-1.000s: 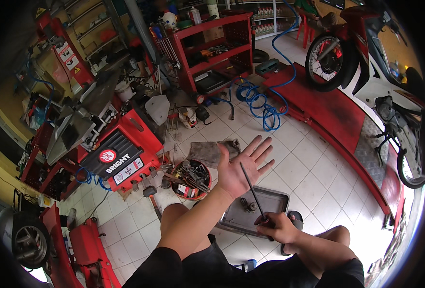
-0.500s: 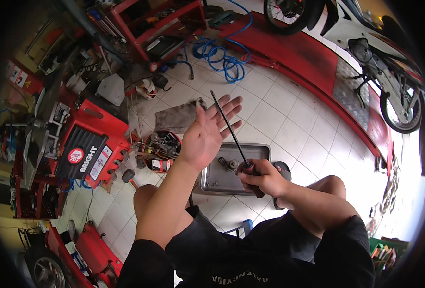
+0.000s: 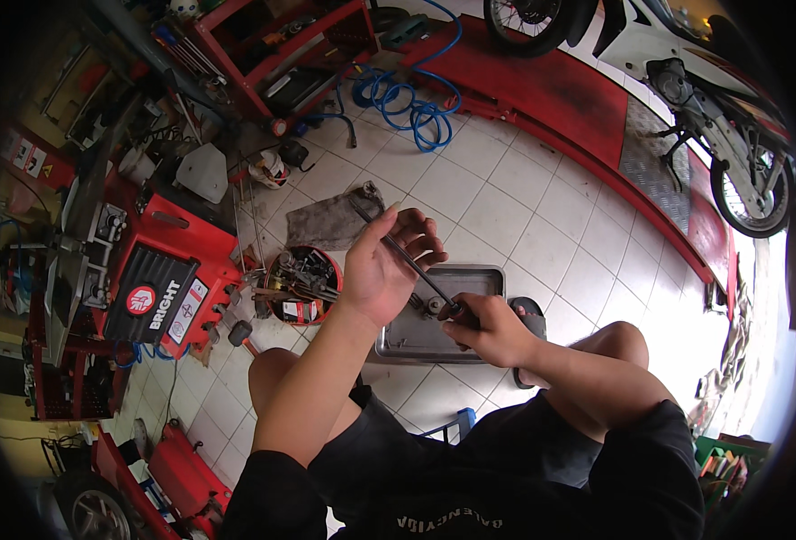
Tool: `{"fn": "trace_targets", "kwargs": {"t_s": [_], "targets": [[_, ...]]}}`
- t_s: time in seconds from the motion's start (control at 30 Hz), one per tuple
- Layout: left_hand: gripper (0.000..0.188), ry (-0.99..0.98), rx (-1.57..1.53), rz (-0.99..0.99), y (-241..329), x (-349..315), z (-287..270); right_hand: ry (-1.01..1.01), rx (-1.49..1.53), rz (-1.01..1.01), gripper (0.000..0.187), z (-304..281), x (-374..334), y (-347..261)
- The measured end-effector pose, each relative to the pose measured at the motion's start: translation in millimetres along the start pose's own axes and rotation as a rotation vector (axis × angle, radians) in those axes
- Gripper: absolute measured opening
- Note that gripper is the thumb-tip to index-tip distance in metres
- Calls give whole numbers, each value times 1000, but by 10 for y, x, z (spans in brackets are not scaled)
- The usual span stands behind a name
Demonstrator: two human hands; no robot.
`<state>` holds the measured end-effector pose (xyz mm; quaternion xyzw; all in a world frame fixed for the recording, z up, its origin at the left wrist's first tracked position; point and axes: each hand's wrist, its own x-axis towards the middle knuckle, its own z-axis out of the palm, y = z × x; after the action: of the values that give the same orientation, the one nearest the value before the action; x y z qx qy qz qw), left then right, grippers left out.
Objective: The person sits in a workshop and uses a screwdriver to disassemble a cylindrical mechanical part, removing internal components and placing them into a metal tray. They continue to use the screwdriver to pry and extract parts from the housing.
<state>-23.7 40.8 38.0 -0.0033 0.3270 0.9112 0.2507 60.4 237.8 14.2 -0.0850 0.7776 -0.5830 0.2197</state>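
My right hand (image 3: pixel 497 331) is closed round the dark handle of a long screwdriver (image 3: pixel 423 277). Its thin black shaft slants up to the left, with the tip past my left thumb. My left hand (image 3: pixel 382 270) is palm up, its fingers curled and its thumb crossing the shaft in a loose grip. Below both hands a shallow metal tray (image 3: pixel 396 349) rests on the floor. Small metal parts (image 3: pixel 435 307) lie in it, partly hidden by the shaft and my hands.
Left of the tray stand a red tub (image 3: pixel 333 261) of metal parts and tools, and a grey rag (image 3: pixel 326 222). A red machine (image 3: pixel 177 270) is farther left. Coiled blue hose (image 3: pixel 425 126) lies ahead. A motorcycle (image 3: pixel 686 90) stands by a red lift platform (image 3: pixel 569 99) at the right.
My left hand's fingers have curled in from a spread palm, with the thumb over the shaft. The screwdriver has tilted farther left, its tip lower.
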Motion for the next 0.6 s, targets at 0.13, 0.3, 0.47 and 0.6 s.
{"fn": "trace_targets", "kwargs": {"t_s": [0.13,0.3,0.47,0.6], "targets": [[38,36,-13,-3,6,-18,25,12,-81,-50,20,-6,-2,40],[35,46,-72,-30,16,-28,30,43,-169,-103,22,-13,-4,69],[33,43,-203,-39,20,-65,-9,13,-241,-96,22,-6,-5,8],[36,22,-220,-50,33,-76,-26,27,-153,-124,25,42,-14,-80]]}}
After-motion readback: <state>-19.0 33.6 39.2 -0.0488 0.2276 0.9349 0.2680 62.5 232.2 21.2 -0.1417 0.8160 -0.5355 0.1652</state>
